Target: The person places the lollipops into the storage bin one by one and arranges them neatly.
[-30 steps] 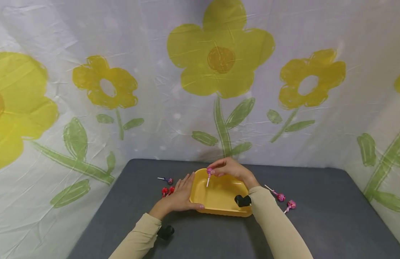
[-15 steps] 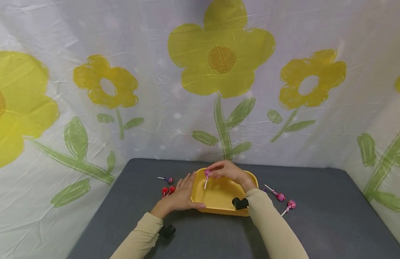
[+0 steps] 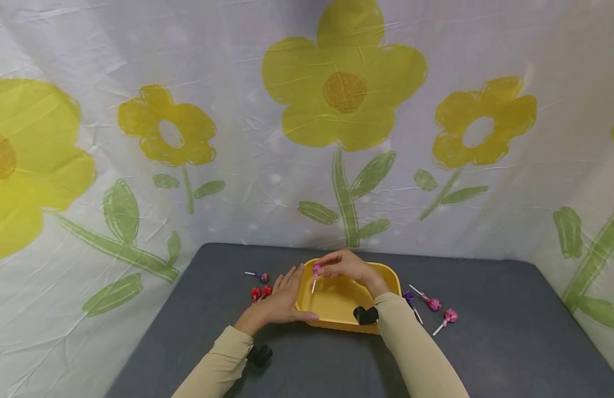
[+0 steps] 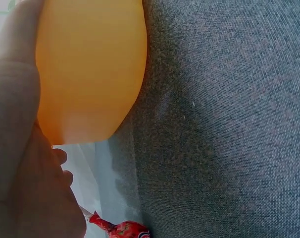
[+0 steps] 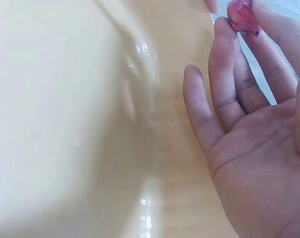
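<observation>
A yellow tray (image 3: 331,301) with raised walls sits on the dark table. My left hand (image 3: 282,303) lies along its left side, fingers straight, thumb on the near rim; the left wrist view shows this hand (image 4: 21,148) against the tray's outer wall (image 4: 90,69). Over the tray's left part, my right hand (image 3: 349,268) pinches a pink lollipop (image 3: 316,269) by its wrapped head, its stick pointing down. In the right wrist view the pink wrapper (image 5: 243,17) shows between the fingertips of my right hand (image 5: 259,134), the other fingers loosely bent.
Left of the tray lie a dark blue-and-red lollipop (image 3: 264,277) and two red ones (image 3: 256,292). To its right are a purple lollipop (image 3: 409,297) and two pink ones (image 3: 434,304), near my right sleeve (image 3: 418,342). A flowered cloth (image 3: 267,221) hangs behind the table.
My right hand, with the pink lollipop, has moved slightly left and down over the tray. The purple lollipop at the right has come into view from behind my sleeve. My left hand keeps its place on the tray.
</observation>
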The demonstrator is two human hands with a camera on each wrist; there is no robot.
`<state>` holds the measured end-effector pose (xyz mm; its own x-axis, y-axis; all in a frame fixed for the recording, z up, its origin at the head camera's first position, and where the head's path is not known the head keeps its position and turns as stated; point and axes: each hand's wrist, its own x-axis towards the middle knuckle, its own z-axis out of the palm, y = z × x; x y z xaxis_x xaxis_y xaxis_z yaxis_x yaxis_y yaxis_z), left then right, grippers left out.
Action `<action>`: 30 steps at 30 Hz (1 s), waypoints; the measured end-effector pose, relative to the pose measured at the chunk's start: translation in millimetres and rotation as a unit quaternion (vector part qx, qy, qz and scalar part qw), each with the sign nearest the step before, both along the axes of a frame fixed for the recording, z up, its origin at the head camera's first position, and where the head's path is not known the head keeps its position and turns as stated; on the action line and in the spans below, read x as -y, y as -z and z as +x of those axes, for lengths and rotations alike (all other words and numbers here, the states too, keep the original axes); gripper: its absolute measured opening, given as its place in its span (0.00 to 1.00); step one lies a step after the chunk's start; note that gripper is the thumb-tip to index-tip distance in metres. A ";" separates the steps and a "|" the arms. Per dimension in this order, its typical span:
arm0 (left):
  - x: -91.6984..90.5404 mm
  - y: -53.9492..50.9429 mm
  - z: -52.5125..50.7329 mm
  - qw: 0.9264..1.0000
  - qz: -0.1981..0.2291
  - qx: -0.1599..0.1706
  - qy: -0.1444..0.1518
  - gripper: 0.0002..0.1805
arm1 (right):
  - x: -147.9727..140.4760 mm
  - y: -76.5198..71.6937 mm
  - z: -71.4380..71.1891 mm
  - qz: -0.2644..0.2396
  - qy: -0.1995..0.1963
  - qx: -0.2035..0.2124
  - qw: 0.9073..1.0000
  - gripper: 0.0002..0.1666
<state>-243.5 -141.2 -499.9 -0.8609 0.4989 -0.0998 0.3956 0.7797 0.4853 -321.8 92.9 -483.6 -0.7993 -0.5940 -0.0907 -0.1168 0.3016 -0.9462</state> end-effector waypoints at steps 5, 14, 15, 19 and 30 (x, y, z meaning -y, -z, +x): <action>-1.9 0.5 0.9 1.000 0.003 0.004 0.003 0.72 | 1.3 5.3 -0.8 -0.001 0.007 0.007 1.000 0.18; -2.9 -1.7 1.5 1.000 -0.002 0.000 0.006 0.71 | 3.2 8.9 0.8 -0.013 0.004 0.023 1.000 0.19; -2.7 -1.7 1.1 1.000 0.000 -0.002 0.007 0.71 | 3.5 8.9 0.6 -0.013 0.004 0.018 1.000 0.19; -2.3 -1.5 0.2 1.000 0.002 -0.007 0.007 0.72 | 4.6 11.3 -0.9 -0.003 -0.002 0.009 1.000 0.19; -1.3 -0.2 0.1 1.000 0.004 -0.004 0.007 0.72 | 10.3 17.2 -2.5 0.005 -0.017 -0.013 1.000 0.18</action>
